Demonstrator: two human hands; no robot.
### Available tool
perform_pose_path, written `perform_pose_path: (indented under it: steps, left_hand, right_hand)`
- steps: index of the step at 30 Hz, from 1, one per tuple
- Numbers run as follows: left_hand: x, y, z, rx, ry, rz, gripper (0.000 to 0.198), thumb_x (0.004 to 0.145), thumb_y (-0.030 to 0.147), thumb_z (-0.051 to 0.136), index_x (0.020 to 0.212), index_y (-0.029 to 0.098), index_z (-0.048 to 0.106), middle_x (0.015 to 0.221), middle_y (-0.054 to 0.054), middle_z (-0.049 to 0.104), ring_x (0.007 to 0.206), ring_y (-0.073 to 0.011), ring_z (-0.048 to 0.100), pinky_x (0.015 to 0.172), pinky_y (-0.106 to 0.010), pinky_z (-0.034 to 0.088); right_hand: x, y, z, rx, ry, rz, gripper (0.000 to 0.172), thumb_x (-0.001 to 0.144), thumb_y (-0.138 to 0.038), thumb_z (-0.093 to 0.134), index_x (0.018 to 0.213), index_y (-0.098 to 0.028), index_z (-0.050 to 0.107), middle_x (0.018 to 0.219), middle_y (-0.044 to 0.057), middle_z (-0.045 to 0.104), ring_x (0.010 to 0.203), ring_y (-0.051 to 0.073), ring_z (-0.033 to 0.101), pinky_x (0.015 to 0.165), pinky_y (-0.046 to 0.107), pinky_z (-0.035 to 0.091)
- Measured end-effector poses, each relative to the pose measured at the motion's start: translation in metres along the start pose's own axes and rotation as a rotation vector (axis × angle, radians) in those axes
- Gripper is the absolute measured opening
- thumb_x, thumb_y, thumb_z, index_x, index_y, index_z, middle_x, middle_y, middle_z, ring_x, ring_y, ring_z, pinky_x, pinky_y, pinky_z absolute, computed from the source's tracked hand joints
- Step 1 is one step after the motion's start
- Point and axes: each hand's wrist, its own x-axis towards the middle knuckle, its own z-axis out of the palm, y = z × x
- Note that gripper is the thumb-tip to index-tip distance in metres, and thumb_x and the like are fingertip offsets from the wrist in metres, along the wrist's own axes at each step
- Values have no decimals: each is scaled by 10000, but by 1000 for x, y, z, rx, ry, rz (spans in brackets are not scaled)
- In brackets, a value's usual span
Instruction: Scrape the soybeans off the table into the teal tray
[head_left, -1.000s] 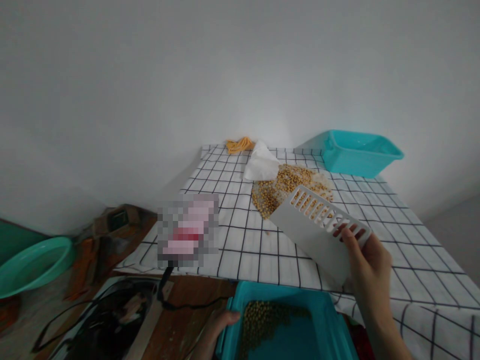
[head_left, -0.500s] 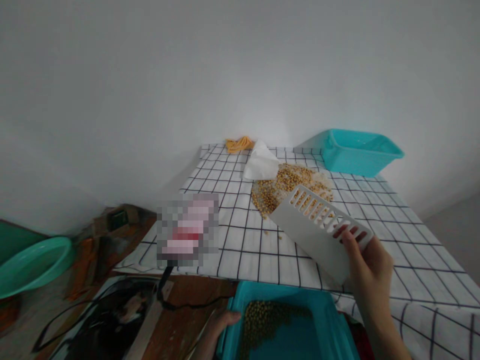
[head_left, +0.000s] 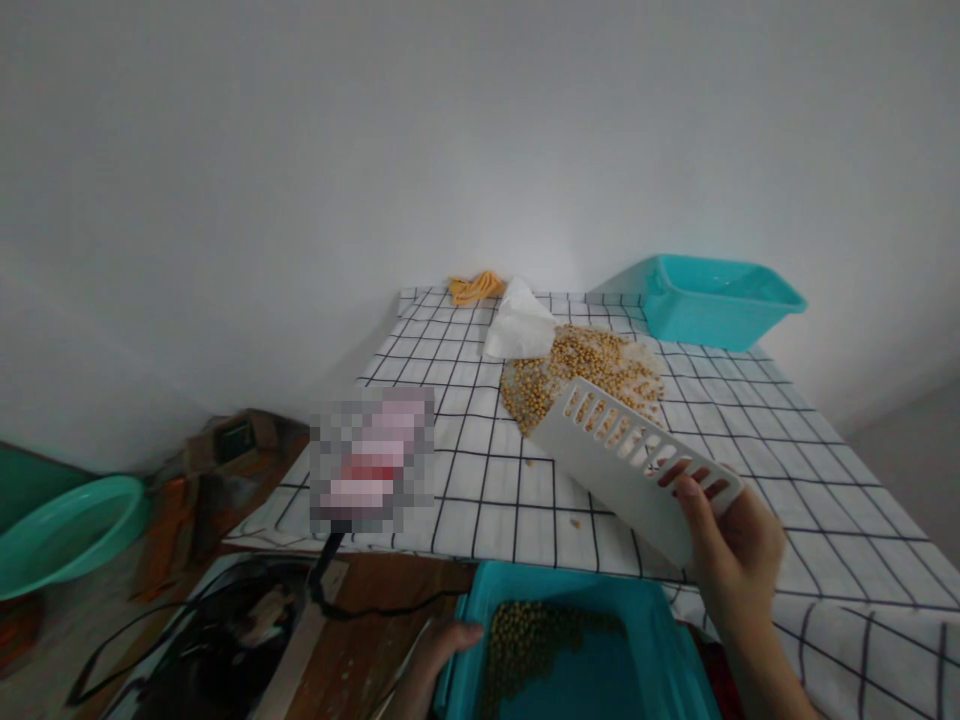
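head view: right hand (head_left: 731, 545) raised, slotted scoop (head_left: 630, 465) in grip

Right hand (head_left: 739, 550) raised, fingers curled in grip; left hand (head_left: 439, 650) low, thumb hooked.

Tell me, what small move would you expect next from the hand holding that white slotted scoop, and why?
Probably pushing the white slotted scoop forward into the pile of beans. The right hand holds it tilted just short of the pile, while the left hand grips the near teal tray, which already holds beans.
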Motion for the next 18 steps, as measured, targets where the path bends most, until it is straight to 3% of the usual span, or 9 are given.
perform_pose_path:
  steps: [4, 10, 15, 18]
  left_hand:
    - [-1, 0, -1, 2, 1, 5, 272, 814, 325, 528, 738, 305, 789, 767, -22, 797, 925, -305, 722, 916, -477, 512]
    - [-3, 0, 1, -27, -19, -7, 292, 819, 316, 498, 844, 304, 788, 835, -24, 808, 925, -294, 733, 921, -475, 521]
    - [-2, -2, 3, -45, -25, -36, 339, 824, 351, 471, 737, 293, 793, 858, -39, 805, 994, -298, 716, 892, -466, 548]
    - [-3, -1, 3, -37, -30, -39, 324, 824, 360, 483, 760, 286, 792, 815, -38, 803, 930, -293, 728, 854, -460, 567]
  right_hand:
    - [2, 2, 0, -10, -28, -6, 155, 858, -300, 605, 752, -205, 667, 684, 3, 691, 571, 143, 630, 503, 215, 434]
    - [2, 0, 4, -4, 34, 84, 177, 861, -339, 606, 769, -196, 655, 736, 18, 700, 634, 155, 642, 554, 228, 453]
    - [1, 0, 2, 18, 13, 18, 163, 863, -314, 604, 756, -200, 650, 692, 1, 682, 594, 140, 630, 527, 214, 445]
    - [2, -1, 2, -11, -3, -27, 150, 867, -289, 598, 754, -205, 651, 677, -9, 674, 568, 128, 619, 508, 204, 431]
